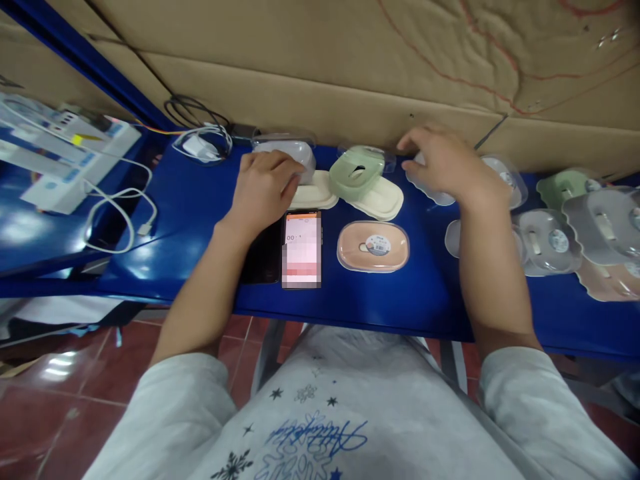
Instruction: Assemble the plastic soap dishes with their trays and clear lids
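Note:
My left hand [267, 187] is at the back left, its fingers curled over the near side of a pale grey plastic box [303, 157]. Beyond that box shows a clear rim. My right hand [443, 160] reaches to the back, thumb and forefinger apart, above a pale grey container [430, 190] that it partly hides; contact cannot be made out. Between my hands a green box [356, 175] lies tilted on a cream oval piece [383, 200]. Another cream piece [317, 192] lies beside it. Nearer me is a pink box [373, 247] with a clear cover and round label.
A lit phone [301, 250] lies by the blue table's [325, 303] front edge, next to a dark flat object [263, 257]. Several lidded boxes [547, 240] are grouped at right. White cables [120, 200] and a power strip [83, 167] lie left. Cardboard [310, 80] lines the back.

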Available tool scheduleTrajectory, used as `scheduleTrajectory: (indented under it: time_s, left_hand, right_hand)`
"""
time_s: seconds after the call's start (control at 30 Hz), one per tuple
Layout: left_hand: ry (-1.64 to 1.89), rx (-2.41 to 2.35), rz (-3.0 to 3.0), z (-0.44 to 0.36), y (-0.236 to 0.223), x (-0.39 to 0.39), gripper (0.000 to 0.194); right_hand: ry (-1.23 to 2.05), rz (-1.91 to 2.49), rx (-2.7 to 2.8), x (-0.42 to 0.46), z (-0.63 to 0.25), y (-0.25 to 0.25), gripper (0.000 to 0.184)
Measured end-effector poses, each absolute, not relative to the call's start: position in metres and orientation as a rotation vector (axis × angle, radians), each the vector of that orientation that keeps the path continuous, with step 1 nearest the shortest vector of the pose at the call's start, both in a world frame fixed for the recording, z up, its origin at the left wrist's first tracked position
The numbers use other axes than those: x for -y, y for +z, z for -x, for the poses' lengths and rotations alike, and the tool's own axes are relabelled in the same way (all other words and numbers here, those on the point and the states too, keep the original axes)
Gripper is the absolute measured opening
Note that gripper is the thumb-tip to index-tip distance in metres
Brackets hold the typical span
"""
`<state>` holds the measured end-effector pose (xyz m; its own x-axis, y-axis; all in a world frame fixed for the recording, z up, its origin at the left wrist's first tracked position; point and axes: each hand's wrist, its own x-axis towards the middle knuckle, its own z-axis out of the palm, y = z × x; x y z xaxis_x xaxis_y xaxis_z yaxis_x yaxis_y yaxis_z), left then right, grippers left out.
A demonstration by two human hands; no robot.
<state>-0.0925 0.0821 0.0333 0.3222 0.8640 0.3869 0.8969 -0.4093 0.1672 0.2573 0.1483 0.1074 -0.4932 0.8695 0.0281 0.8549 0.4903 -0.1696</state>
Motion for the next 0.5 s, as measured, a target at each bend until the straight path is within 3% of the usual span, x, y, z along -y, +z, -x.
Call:
scheduleTrajectory:
  time_s: [0.17, 0.23, 0.4, 0.5]
  left_hand:
    - [-0.620, 1.594, 2.549, 0.083, 0.034, -0.080, 0.035]
    - [-0.636, 1.596, 2.568, 0.083, 0.032, -0.082, 0.035]
    - [-0.688, 1.618, 2.582, 0.084, 0.030, -0.083, 0.037]
    - [-0.699, 1.579, 2.612, 0.080, 0.032, -0.081, 0.036]
  right_hand:
    - [0.389, 2.059, 2.489, -0.162, -0.292, 0.097, 0.101]
    - [0.382, 2.084, 2.469, -0.165, -0.293, 0.089, 0.116]
    - [0.311, 2.174, 2.399, -0.166, -0.286, 0.083, 0.125]
    - [0.377, 2.136, 2.407, -0.163, -0.287, 0.090, 0.116]
